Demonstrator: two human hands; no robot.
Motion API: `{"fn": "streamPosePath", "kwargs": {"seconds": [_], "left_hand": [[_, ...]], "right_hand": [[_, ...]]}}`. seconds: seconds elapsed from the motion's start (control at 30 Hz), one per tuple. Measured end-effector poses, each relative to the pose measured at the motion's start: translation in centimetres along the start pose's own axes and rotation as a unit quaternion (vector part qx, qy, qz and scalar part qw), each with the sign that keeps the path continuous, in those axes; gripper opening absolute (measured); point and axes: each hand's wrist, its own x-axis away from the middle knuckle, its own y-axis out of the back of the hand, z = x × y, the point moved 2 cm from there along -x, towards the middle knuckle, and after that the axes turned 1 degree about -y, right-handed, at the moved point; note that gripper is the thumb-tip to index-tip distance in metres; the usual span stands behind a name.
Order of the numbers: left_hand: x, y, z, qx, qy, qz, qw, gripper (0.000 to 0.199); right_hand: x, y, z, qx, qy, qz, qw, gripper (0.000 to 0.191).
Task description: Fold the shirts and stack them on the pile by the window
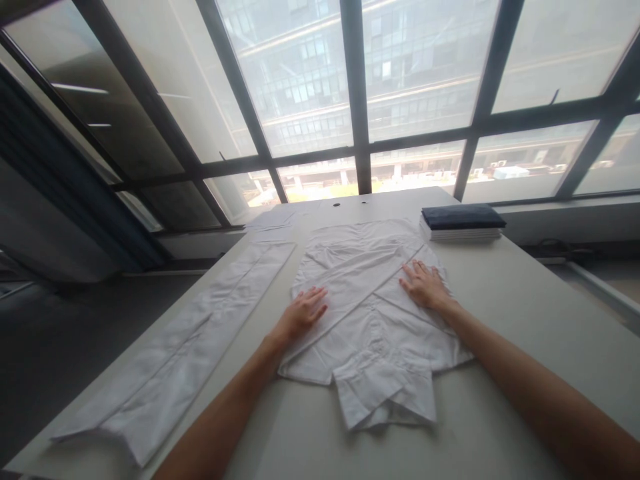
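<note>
A white shirt [350,307] lies on the table in front of me, its collar pointing toward me and its fabric wrinkled in places. One sleeve or panel runs diagonally across its body. My left hand [303,312] rests on the left side of the shirt with fingers stretched out. On the right side, my right hand [424,283] lies flat on the cloth near the diagonal edge, fingers spread. Neither hand grips the fabric.
A long folded white garment [200,333] stretches along the table's left side, with more white cloth [273,223] behind it. At the back right sits a stack of folded white clothes [463,235] topped by a dark navy one [463,215]. Large windows [415,73] stand beyond the table [535,347].
</note>
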Motion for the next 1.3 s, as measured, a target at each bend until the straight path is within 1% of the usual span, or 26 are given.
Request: {"fn": "streamPosePath", "kwargs": {"seconds": [0.07,0.1,0.13,0.17,0.23,0.27,0.3,0.37,0.43,0.47,0.5,0.6,0.67,0.77,0.9,1.07,1.3], "left_hand": [[-0.2,0.4,1.6,-0.003,0.044,-0.040,0.998,0.050],[-0.2,0.4,2.3,-0.014,0.069,-0.045,0.996,0.051],[-0.2,0.3,3.0,-0.027,0.089,-0.035,0.995,0.052],[-0.1,0.1,3.5,-0.041,0.101,-0.013,0.994,0.054],[0.1,-0.3,4.0,-0.061,0.108,0.034,0.992,0.058],[0.2,-0.3,4.0,-0.067,0.106,0.047,0.991,0.059],[0.3,-0.2,3.8,-0.070,0.103,0.049,0.991,0.060],[0.4,0.1,3.2,-0.071,0.092,0.029,0.993,0.060],[0.4,0.5,2.1,-0.068,0.068,0.001,0.995,0.060],[0.4,0.5,1.6,-0.064,0.052,-0.003,0.997,0.059],[0.4,0.4,1.0,-0.060,0.036,0.002,0.998,0.059],[0.5,-0.4,0.0,-0.053,0.011,0.051,0.997,0.060],[0.5,-0.9,-0.2,-0.053,0.010,0.066,0.996,0.060],[0.5,-1.1,-0.2,-0.050,0.009,0.057,0.997,0.059],[0.5,-0.9,-0.2,-0.051,0.009,0.055,0.997,0.059],[0.8,-0.3,-0.9,-0.041,0.005,0.041,0.998,0.057],[0.9,-1.7,-2.1,-0.052,0.005,0.054,0.997,0.059]], "right_hand": [[0.0,-0.1,-0.1,0.001,0.001,0.002,1.000,0.063],[0.0,-0.1,-0.1,0.002,0.001,0.002,1.000,0.063],[0.0,-0.2,-0.1,0.003,0.002,0.000,1.000,0.063],[0.0,-0.2,-0.1,0.004,0.002,-0.002,1.000,0.063],[0.0,-0.3,-0.1,0.005,0.004,-0.007,1.000,0.063],[0.0,-0.3,-0.1,0.005,0.004,-0.007,1.000,0.063],[0.0,-0.3,-0.1,0.006,0.004,-0.006,1.000,0.063],[0.0,-0.3,-0.1,0.006,0.003,-0.004,1.000,0.063],[0.0,-0.2,-0.1,0.007,0.004,-0.004,1.000,0.063],[0.0,-0.2,-0.1,0.007,0.005,-0.005,1.000,0.063],[0.1,-0.1,-0.1,0.007,0.006,-0.007,1.000,0.063],[0.1,-0.1,-0.2,0.008,0.006,-0.011,1.000,0.063],[0.0,-0.1,-0.2,0.007,0.005,-0.010,1.000,0.063],[0.0,-0.2,-0.2,0.009,0.006,-0.007,1.000,0.063],[-0.1,-0.3,-0.3,0.009,0.004,-0.004,1.000,0.063],[-0.1,-0.3,-0.4,0.009,0.004,-0.006,1.000,0.062],[-0.1,-0.2,-0.3,0.010,0.005,-0.006,1.000,0.063]]}}
